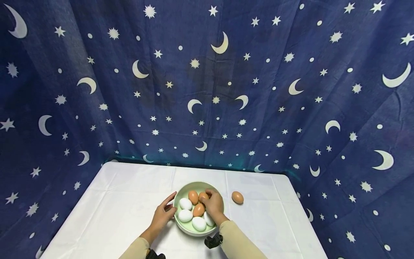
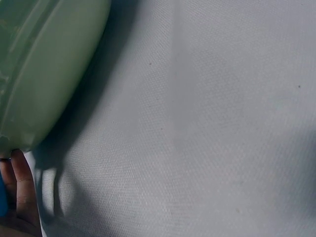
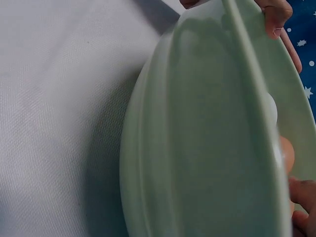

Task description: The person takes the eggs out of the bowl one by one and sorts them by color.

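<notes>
A pale green bowl [image 1: 191, 231] stands on the table with several white eggs [image 1: 185, 216] and 3 brown eggs [image 1: 198, 210] in it. My left hand [image 1: 162, 215] holds the bowl's left rim, its fingers spread along the edge. One fingertip reaches over the rim in the right wrist view, and fingers [image 2: 22, 180] touch the outer wall in the left wrist view. Reaching over the right rim, my right hand [image 1: 213, 204] pinches a brown egg [image 1: 203, 196] among the others. One more brown egg [image 1: 237, 197] lies outside, right of the bowl.
A white cloth covers the table [image 1: 129, 194]. Behind it and along both sides hangs a dark blue curtain [image 1: 213, 82] printed with moons and stars. Dark straps [image 1: 213, 241] with cameras sit on the wrists.
</notes>
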Action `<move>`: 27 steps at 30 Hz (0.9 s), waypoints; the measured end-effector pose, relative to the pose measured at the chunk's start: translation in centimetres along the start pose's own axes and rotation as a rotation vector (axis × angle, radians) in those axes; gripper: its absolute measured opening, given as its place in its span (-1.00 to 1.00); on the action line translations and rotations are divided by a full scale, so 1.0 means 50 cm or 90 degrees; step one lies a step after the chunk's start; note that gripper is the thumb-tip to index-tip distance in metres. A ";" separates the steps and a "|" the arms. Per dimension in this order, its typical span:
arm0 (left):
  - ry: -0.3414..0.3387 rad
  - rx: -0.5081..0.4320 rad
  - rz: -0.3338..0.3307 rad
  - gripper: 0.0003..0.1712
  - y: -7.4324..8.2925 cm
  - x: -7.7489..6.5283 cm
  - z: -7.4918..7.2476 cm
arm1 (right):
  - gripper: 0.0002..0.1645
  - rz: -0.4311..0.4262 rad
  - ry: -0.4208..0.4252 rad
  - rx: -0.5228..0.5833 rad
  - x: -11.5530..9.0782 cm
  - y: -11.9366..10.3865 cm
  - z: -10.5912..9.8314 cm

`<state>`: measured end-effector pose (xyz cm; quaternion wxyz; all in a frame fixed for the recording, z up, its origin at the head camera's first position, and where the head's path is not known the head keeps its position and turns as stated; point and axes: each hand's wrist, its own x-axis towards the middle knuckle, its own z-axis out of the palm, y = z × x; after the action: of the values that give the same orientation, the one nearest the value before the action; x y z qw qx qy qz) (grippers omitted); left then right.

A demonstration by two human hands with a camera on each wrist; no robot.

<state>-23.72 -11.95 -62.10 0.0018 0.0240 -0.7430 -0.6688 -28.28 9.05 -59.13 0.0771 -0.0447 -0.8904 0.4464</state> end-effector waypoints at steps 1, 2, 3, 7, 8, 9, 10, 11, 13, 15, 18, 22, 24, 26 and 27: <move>0.000 -0.001 -0.001 -0.30 0.000 0.001 0.001 | -0.57 0.000 0.001 0.001 0.001 0.001 0.000; -0.001 -0.002 -0.002 -0.30 0.000 0.001 0.002 | -0.57 0.001 0.003 0.003 0.001 0.001 0.000; 0.000 -0.006 -0.009 -0.30 0.001 0.002 0.003 | -0.57 0.001 0.004 0.004 0.002 0.002 0.000; 0.002 -0.016 -0.010 -0.29 0.001 0.004 0.005 | -0.57 -0.004 0.007 0.011 0.002 0.002 -0.001; 0.002 -0.019 -0.008 -0.28 0.002 0.004 0.005 | -0.57 -0.006 0.008 0.011 0.002 0.002 -0.001; 0.002 -0.022 -0.008 -0.28 0.002 0.004 0.004 | -0.56 -0.008 0.006 0.014 0.002 0.002 -0.001; 0.003 -0.025 -0.006 -0.28 0.002 0.003 0.004 | -0.56 -0.008 0.005 0.015 0.001 0.002 0.000; 0.002 -0.026 -0.005 -0.28 0.003 0.003 0.004 | -0.56 -0.007 0.003 0.018 0.001 0.003 0.000; 0.002 -0.028 -0.006 -0.28 0.003 0.003 0.003 | -0.56 -0.009 0.005 0.018 0.001 0.003 0.002; 0.003 -0.026 -0.009 -0.28 0.003 0.003 0.002 | -0.58 -0.014 0.007 0.014 0.002 0.002 0.004; 0.004 -0.022 -0.009 -0.28 0.002 0.003 0.002 | -0.61 -0.020 0.014 0.008 0.003 0.000 0.004; 0.007 -0.020 -0.006 -0.28 0.003 0.004 0.003 | -0.63 -0.023 0.014 0.004 0.004 0.000 0.004; 0.010 -0.020 -0.010 -0.29 0.004 0.004 0.003 | -0.63 -0.022 0.012 0.001 0.004 0.001 0.005; 0.012 -0.017 -0.012 -0.29 0.006 0.002 0.003 | -0.63 -0.017 0.009 0.002 0.003 0.003 0.006; 0.012 -0.015 -0.013 -0.29 0.008 0.002 0.003 | -0.63 -0.015 0.009 0.004 0.003 0.003 0.006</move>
<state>-23.83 -11.75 -61.74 0.0024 0.0380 -0.7348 -0.6772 -28.47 8.94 -59.42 0.0884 -0.0372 -0.8889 0.4479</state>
